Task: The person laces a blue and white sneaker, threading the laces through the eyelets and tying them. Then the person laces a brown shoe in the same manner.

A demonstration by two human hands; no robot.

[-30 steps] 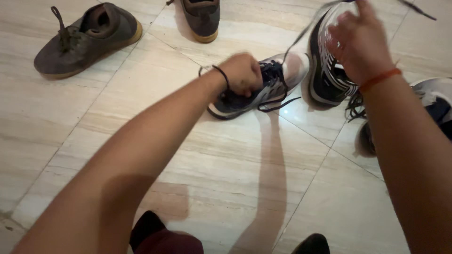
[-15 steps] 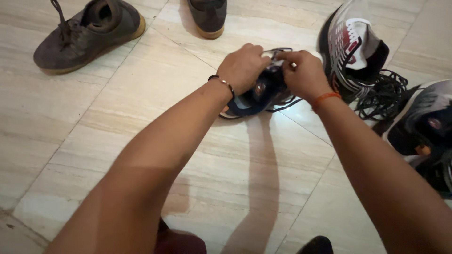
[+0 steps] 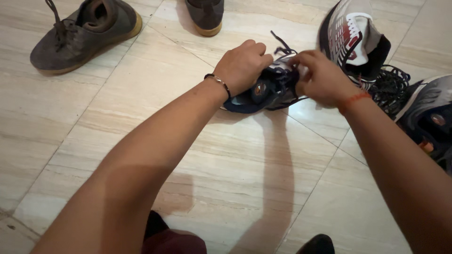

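A: What is the biggest thing here?
B: The tiled floor (image 3: 226, 178), pale stone, and everything lies on it. Next are the shoes. A brown suede shoe (image 3: 77, 35) is far left at the top, and the toe of a second brown shoe (image 3: 205, 16) is at the top edge.

A: And on the right side?
B: A white, red and black sneaker (image 3: 353, 35) is standing tilted, and beside it, at the right edge, a grey and black sneaker (image 3: 426, 120), with a loose black lace pile (image 3: 388, 89) between them.

A: Where are the hands?
B: Both are on the small dark blue sneaker (image 3: 261, 91) in the middle. The left hand (image 3: 242, 66) holds its heel side, fingers closed over it. The right hand (image 3: 320, 77) has its fingers pinched on the dark laces (image 3: 285, 70) at the tongue.
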